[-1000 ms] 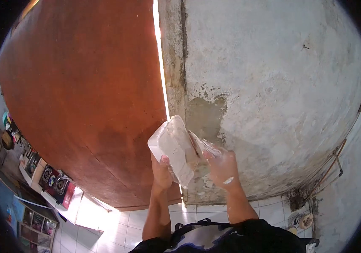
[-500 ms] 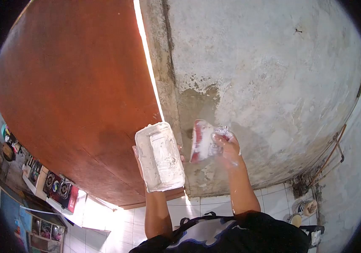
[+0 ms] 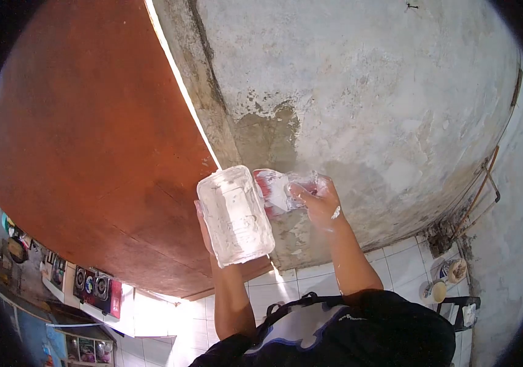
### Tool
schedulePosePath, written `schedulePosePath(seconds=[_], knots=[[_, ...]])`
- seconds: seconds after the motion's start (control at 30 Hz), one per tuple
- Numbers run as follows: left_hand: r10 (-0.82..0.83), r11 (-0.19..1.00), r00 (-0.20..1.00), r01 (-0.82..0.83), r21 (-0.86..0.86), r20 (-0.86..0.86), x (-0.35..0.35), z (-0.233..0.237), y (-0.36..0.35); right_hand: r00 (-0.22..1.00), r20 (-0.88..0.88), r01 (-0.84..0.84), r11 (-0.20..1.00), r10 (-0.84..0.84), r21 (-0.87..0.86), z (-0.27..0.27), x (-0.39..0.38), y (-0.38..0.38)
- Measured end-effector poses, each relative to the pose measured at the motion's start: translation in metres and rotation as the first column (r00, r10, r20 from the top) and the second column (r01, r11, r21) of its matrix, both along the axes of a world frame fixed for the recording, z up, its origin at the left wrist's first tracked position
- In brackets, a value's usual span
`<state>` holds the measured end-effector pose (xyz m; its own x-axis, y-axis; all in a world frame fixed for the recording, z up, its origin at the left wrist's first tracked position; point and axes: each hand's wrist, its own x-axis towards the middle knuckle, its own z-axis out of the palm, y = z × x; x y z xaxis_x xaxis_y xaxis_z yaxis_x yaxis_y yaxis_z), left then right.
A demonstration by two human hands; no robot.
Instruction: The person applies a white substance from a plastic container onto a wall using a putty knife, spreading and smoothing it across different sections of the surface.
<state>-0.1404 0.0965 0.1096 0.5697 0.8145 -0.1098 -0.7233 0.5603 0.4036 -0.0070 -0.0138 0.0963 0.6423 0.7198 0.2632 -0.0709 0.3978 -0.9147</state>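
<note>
My left hand [image 3: 204, 225] is closed around the side of a rectangular tub [image 3: 210, 211], most of its fingers hidden behind it. White putty [image 3: 237, 211] coats the tub's inside, and the rim is smeared with it. My right hand [image 3: 319, 202] grips a red putty spreader [image 3: 277, 191] whose blade is largely covered in white putty. The blade's left edge is right at the tub's right rim. White smears mark my right fingers and wrist. Behind the spreader stands a grey plastered wall [image 3: 359, 104] with a bare, darker patch [image 3: 267, 137].
A reddish-brown panel [image 3: 90, 134] fills the left, with a bright gap along its edge. A gas stove [image 3: 95, 286] sits at lower left. Pipes [image 3: 488, 177] run along the right wall, and containers [image 3: 437, 291] stand on the white tiled floor [image 3: 310, 282].
My right hand has brought the spreader left, from apart from the tub to its right rim. The tub is tilted slightly differently, and the view has shifted so the wall appears further left.
</note>
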Motion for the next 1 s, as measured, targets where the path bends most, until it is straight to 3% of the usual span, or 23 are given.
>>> schedulePosePath(seconds=[0.17,0.27,0.3,0.37,0.4,0.43,0.47,0.5,0.57,0.63,0.67,0.77,0.83,0.9,0.93,1.0], knots=[[-0.274,0.944,0.942,0.224,0.244,0.194,-0.006,-0.03,0.044,0.996,0.053,-0.065,0.994,0.069,-0.083,-0.011,0.002,-0.005],[-0.432,0.864,0.858,0.306,0.399,0.279,-0.011,-0.042,0.06,0.977,0.192,-0.047,0.976,0.089,-0.213,-0.008,0.001,-0.013],[-0.424,0.868,0.86,0.298,0.397,0.285,-0.012,-0.039,0.059,0.968,0.239,-0.032,0.979,0.081,-0.202,-0.006,0.003,-0.016],[-0.076,0.948,0.991,0.037,0.316,0.111,-0.014,-0.031,0.055,0.953,0.29,-0.028,0.981,0.084,-0.192,-0.004,0.009,-0.02],[-0.065,0.95,0.992,0.027,0.312,0.112,-0.017,-0.034,0.056,0.984,0.177,-0.002,0.994,0.022,-0.109,-0.004,0.013,-0.022],[-0.03,0.933,1.0,0.028,0.359,0.001,-0.02,-0.039,0.058,0.998,0.057,0.034,0.999,-0.033,-0.029,-0.002,0.014,-0.021],[0.009,0.914,0.994,0.035,0.404,-0.107,-0.023,-0.044,0.059,0.998,0.06,0.025,0.999,-0.023,-0.032,0.0,0.012,-0.018],[-0.01,0.858,0.995,0.061,0.51,-0.102,-0.025,-0.05,0.062,0.994,0.033,0.104,0.995,-0.104,-0.002,0.005,0.008,-0.016],[-0.024,0.853,0.989,0.095,0.513,-0.142,-0.026,-0.059,0.059,0.983,0.004,0.182,0.983,-0.182,0.026,0.014,-0.001,-0.011],[-0.047,0.846,0.982,0.138,0.516,-0.186,-0.026,-0.069,0.06,0.958,0.224,0.207,0.973,-0.18,-0.104,0.016,-0.014,-0.007],[-0.033,0.814,0.977,0.148,0.561,-0.21,-0.024,-0.079,0.065,0.957,0.223,0.21,0.972,-0.184,-0.101,0.017,-0.021,-0.003],[-0.035,0.774,0.977,0.159,0.613,-0.209,-0.019,-0.091,0.068,0.791,0.546,0.4,0.908,-0.277,-0.12,0.013,-0.036,0.011],[-0.05,0.769,0.982,0.156,0.619,-0.184,-0.015,-0.078,0.062,0.736,0.59,0.449,0.892,-0.331,-0.06,0.01,-0.043,0.02],[0.022,0.599,0.981,0.143,0.788,-0.195,-0.01,-0.063,0.055,0.68,0.65,0.479,0.877,-0.341,-0.041,0.005,-0.044,0.024],[0.019,0.598,0.981,0.144,0.788,-0.194,-0.006,-0.063,0.053,0.678,0.65,0.481,0.876,-0.343,-0.04,0.0,-0.043,0.027],[0.054,0.636,0.98,0.112,0.763,-0.189,-0.001,-0.063,0.05,0.549,0.753,0.48,0.874,-0.363,0.072,-0.008,-0.041,0.034]])
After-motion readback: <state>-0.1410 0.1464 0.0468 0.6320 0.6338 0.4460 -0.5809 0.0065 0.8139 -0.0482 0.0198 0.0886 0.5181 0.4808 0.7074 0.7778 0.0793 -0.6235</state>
